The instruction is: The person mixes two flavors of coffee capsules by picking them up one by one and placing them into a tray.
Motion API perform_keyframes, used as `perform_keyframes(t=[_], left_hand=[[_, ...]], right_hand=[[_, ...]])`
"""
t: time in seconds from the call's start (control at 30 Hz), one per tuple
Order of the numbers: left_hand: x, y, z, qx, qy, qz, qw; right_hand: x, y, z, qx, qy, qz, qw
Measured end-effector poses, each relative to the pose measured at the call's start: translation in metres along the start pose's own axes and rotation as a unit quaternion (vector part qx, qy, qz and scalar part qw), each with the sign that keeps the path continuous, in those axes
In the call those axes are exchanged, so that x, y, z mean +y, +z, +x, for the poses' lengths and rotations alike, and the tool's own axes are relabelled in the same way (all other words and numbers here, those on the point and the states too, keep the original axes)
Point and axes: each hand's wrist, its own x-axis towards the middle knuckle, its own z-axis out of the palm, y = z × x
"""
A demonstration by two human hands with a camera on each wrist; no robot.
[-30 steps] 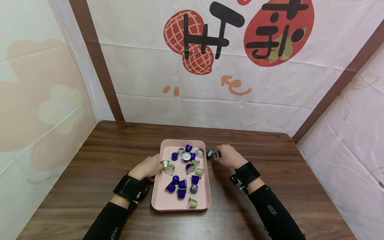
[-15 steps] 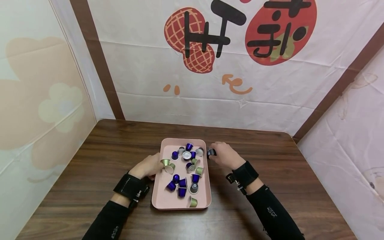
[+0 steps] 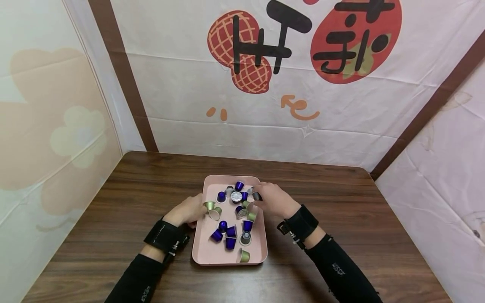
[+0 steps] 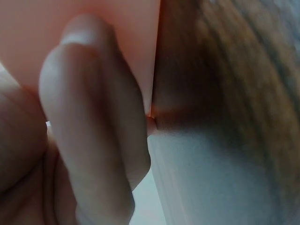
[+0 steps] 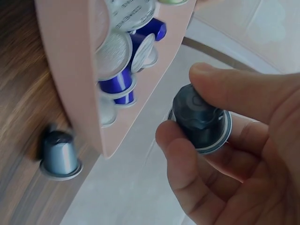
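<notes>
My right hand (image 3: 275, 200) pinches a dark grey coffee capsule (image 5: 199, 119) between thumb and fingers, held above the far right rim of the pink tray (image 3: 204, 252). In the right wrist view, a lighter blue-grey capsule (image 5: 60, 157) stands on the table beside the tray's wall. My right hand hides that spot in the head view. At the tray's left rim, my left hand (image 3: 187, 210) grips the edge; curled fingers (image 4: 89, 103) lie against the pink wall in the left wrist view. Inside the tray lie several blue capsules (image 3: 230, 243), green ones (image 3: 244, 255) and silver-grey ones (image 3: 245, 237), some upright, some tipped over.
The tray rests lengthwise on a brown wooden table (image 3: 151, 172). White fabric sheets (image 3: 170, 92) with printed figures hang behind the table and along both sides. Each wrist wears a black strap (image 3: 301, 225).
My right hand has moved left with the dark capsule, from the table beside the tray to above its right rim. My left hand has stayed at the tray's left edge.
</notes>
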Motion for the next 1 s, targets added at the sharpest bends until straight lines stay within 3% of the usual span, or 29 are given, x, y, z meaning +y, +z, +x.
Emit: perform_keyframes(t=[0.4,1.0], left_hand=[[-0.002,0.001,-0.001,0.003,0.003,-0.005,1.0],[-0.002,-0.001,-0.001,0.001,0.005,0.002,1.0]], right_hand=[[-0.028,0.006,0.01,-0.023,-0.045,-0.037,0.998],[-0.047,0.018,0.026,-0.05,-0.082,-0.052,0.994]])
